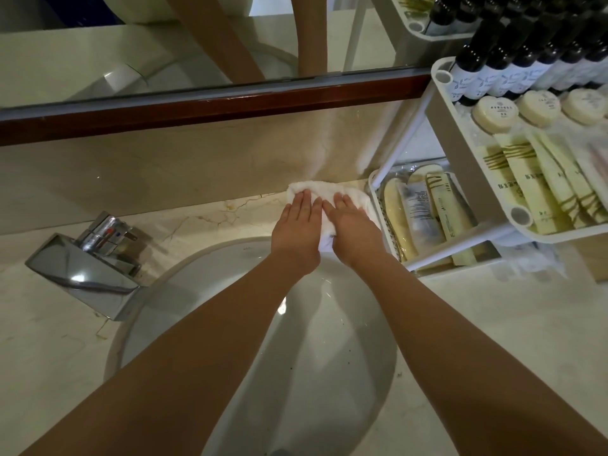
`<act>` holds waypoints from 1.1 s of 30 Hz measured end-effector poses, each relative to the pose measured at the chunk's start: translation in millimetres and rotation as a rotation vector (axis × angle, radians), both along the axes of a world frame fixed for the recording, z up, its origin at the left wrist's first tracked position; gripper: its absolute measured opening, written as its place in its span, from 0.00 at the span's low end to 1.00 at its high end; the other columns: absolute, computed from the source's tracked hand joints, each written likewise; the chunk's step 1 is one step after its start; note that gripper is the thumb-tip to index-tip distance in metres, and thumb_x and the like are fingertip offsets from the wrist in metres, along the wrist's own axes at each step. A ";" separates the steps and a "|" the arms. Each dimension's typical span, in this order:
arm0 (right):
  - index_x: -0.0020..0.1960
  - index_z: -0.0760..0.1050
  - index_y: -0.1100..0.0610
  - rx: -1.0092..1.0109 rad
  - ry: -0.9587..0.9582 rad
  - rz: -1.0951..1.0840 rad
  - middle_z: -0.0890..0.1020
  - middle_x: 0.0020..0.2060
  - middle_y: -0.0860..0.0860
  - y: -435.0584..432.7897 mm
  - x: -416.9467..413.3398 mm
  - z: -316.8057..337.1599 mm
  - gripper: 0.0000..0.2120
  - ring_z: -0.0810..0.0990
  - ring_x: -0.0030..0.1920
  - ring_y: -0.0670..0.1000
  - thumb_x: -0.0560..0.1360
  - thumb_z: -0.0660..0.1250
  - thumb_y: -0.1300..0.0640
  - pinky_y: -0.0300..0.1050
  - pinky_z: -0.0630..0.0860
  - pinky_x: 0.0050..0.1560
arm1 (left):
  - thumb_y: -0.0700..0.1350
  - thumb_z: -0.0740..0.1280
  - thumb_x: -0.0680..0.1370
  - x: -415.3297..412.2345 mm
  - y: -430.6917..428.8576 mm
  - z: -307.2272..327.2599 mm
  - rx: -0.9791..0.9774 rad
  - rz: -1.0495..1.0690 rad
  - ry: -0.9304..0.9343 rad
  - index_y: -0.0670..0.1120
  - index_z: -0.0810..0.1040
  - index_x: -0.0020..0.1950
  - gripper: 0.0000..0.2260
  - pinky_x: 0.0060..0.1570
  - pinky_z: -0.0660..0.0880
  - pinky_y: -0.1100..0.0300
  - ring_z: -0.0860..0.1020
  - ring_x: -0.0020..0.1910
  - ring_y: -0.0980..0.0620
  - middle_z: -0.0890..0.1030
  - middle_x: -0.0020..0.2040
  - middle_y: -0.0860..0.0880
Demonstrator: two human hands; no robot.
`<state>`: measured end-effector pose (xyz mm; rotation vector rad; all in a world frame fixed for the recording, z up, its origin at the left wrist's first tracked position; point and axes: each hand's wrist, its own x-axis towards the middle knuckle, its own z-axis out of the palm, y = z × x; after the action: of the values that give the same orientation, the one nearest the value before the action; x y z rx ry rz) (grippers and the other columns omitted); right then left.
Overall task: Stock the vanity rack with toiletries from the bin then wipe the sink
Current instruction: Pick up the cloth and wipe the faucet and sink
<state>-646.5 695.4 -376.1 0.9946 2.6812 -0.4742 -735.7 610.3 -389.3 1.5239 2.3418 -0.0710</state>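
A white cloth [324, 188] lies on the marble counter just behind the far rim of the white oval sink [184, 291]. My left hand [297, 230] and my right hand [353, 230] lie side by side on the cloth, fingers straight, pressing it flat. To the right stands the white vanity rack [467, 153]. Its upper shelf holds dark bottles [513, 60], round soaps [495, 113] and cream sachets [533, 189]. Its lower shelf holds more packets [424, 212].
A chrome tap [88, 264] stands at the sink's left. A mirror with a dark wooden lower frame [197, 110] runs along the back wall. Marble counter [493, 324] surrounds the sink on both sides.
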 end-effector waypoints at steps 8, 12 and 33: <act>0.79 0.49 0.52 -0.080 0.001 -0.040 0.49 0.79 0.51 0.2 0.2 3.1 0.33 0.46 0.79 0.49 0.78 0.57 0.67 0.48 0.54 0.76 | 0.43 0.63 0.78 -5.7 3.1 6.3 -0.050 -0.033 -0.040 0.42 0.40 0.78 0.39 0.77 0.44 0.53 0.40 0.78 0.46 0.39 0.79 0.41; 0.79 0.49 0.53 -0.080 0.003 -0.060 0.49 0.79 0.52 -4.7 4.2 2.9 0.34 0.46 0.79 0.49 0.78 0.58 0.67 0.48 0.53 0.76 | 0.45 0.62 0.78 -3.1 0.2 7.3 -0.047 -0.052 -0.037 0.42 0.40 0.79 0.38 0.77 0.44 0.53 0.40 0.78 0.46 0.40 0.79 0.41; 0.79 0.51 0.56 -0.085 0.006 -0.153 0.52 0.79 0.54 -50.2 44.7 1.8 0.32 0.48 0.79 0.52 0.79 0.60 0.63 0.50 0.51 0.76 | 0.49 0.63 0.79 28.0 -27.2 3.4 -0.072 -0.148 -0.004 0.43 0.43 0.79 0.36 0.75 0.48 0.53 0.41 0.78 0.46 0.41 0.79 0.42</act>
<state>-601.8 645.2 -374.2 1.1805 2.5777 -0.6167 -707.7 583.1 -385.8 1.6572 2.1956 -0.1861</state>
